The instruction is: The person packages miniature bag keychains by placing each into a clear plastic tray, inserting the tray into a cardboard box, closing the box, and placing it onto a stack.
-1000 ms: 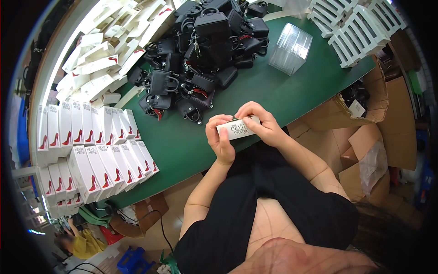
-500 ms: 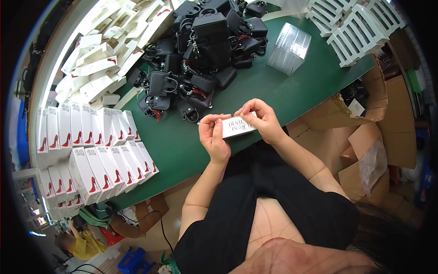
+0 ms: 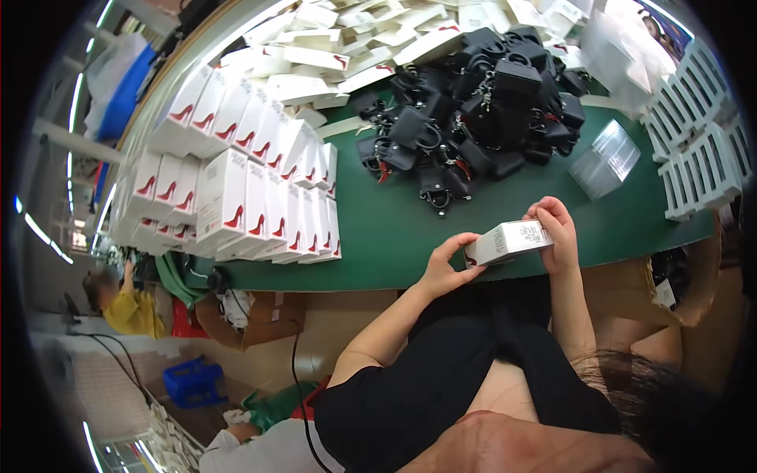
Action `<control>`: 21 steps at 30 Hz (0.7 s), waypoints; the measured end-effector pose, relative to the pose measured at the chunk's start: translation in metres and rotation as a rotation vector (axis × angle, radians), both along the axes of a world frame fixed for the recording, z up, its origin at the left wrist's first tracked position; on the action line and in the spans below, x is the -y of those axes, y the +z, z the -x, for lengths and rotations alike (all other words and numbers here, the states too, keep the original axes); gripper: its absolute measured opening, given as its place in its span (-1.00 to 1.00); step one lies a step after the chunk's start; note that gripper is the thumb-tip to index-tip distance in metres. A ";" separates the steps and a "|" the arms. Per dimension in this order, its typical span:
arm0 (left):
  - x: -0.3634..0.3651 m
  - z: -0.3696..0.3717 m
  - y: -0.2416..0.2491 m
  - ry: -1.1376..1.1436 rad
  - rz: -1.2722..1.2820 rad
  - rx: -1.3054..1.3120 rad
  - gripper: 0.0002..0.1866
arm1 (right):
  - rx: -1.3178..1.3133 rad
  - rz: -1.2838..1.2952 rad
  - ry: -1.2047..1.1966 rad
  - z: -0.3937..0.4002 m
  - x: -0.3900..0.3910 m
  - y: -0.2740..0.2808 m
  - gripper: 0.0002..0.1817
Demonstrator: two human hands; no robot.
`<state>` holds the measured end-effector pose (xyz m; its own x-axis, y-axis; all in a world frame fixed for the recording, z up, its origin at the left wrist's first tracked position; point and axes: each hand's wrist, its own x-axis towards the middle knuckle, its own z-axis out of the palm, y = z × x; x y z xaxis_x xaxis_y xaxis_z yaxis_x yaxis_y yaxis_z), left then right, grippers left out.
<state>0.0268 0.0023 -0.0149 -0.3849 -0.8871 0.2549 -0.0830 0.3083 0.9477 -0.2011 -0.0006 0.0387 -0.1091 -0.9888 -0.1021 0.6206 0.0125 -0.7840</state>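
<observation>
A small white printed carton (image 3: 505,242) with a red shoe picture is held near the table's front edge, lying on its side. My left hand (image 3: 449,266) grips its left end, thumb below and fingers along the upper edge. At the other end, my right hand (image 3: 557,235) has its fingers bent and pinched against the carton's edge. Whether anything is inside the carton cannot be seen. Beyond my hands, black miniature handbags (image 3: 473,118) with small metal clasps and some red parts lie heaped on the green table (image 3: 378,272).
Rows of upright white cartons (image 3: 260,197) are stacked at left, with loose cartons (image 3: 363,43) piled behind. A clear plastic container (image 3: 605,160) and pale slatted racks (image 3: 698,134) stand at right. A blue stool (image 3: 193,381) is on the floor; a person in yellow (image 3: 136,311) is farther off.
My view has swung left, so the table's contents appear shifted right. The carton has turned, showing its shoe-printed face by my left hand. My right hand has moved to its far end.
</observation>
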 end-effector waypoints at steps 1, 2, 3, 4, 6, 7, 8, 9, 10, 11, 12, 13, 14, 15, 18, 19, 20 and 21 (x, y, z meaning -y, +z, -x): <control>-0.001 -0.004 0.011 0.032 0.016 0.000 -0.35 | 0.030 -0.023 -0.016 -0.001 0.001 0.005 -0.91; -0.002 -0.008 0.024 0.060 0.032 0.001 -0.35 | 0.060 -0.047 -0.035 -0.001 0.002 0.008 -0.91; 0.001 -0.017 0.043 0.115 0.097 -0.034 -0.39 | 0.063 -0.043 -0.026 0.000 0.002 0.009 -0.91; 0.005 -0.028 0.062 0.163 0.180 -0.099 -0.43 | 0.046 -0.030 -0.037 0.002 0.003 0.008 -0.90; 0.009 -0.059 0.093 0.327 0.386 -0.154 -0.45 | 0.013 -0.007 -0.066 0.008 0.002 0.007 -0.89; 0.012 -0.076 0.114 0.396 0.567 -0.173 -0.45 | -0.004 0.003 -0.083 0.011 0.002 0.005 -0.88; 0.014 -0.092 0.132 0.546 0.781 -0.115 -0.44 | -0.002 0.004 -0.082 0.015 0.002 0.004 -0.88; 0.016 -0.106 0.143 0.764 0.921 -0.099 -0.43 | -0.005 0.006 -0.095 0.019 0.001 0.002 -0.88; 0.015 -0.118 0.157 0.985 1.001 0.084 -0.43 | -0.009 0.007 -0.109 0.024 0.000 0.000 -0.88; 0.015 -0.128 0.175 1.202 1.070 0.275 -0.42 | -0.014 0.006 -0.125 0.028 -0.001 -0.002 -0.88; 0.015 -0.138 0.196 1.329 1.260 0.700 -0.47 | -0.019 0.005 -0.141 0.032 -0.003 -0.004 -0.87; 0.020 -0.152 0.201 1.356 1.285 0.820 -0.51 | -0.019 0.002 -0.147 0.036 -0.004 -0.006 -0.87; 0.026 -0.164 0.206 1.379 1.310 0.940 -0.55 | -0.024 0.002 -0.157 0.040 -0.005 -0.008 -0.87; 0.032 -0.173 0.206 1.369 1.311 0.934 -0.55 | -0.030 0.000 -0.169 0.044 -0.005 -0.010 -0.87; 0.052 -0.189 0.195 1.458 1.207 1.229 -0.67 | -0.052 -0.015 -0.223 0.053 -0.010 -0.012 -0.87; 0.057 -0.189 0.192 1.486 1.159 1.285 -0.70 | -0.063 -0.022 -0.249 0.053 -0.010 -0.009 -0.87; 0.062 -0.187 0.192 1.449 1.163 1.260 -0.70 | -0.070 -0.036 -0.287 0.055 -0.010 -0.008 -0.87; 0.064 -0.185 0.195 1.372 1.191 1.210 -0.69 | -0.081 -0.048 -0.293 0.057 -0.011 -0.007 -0.87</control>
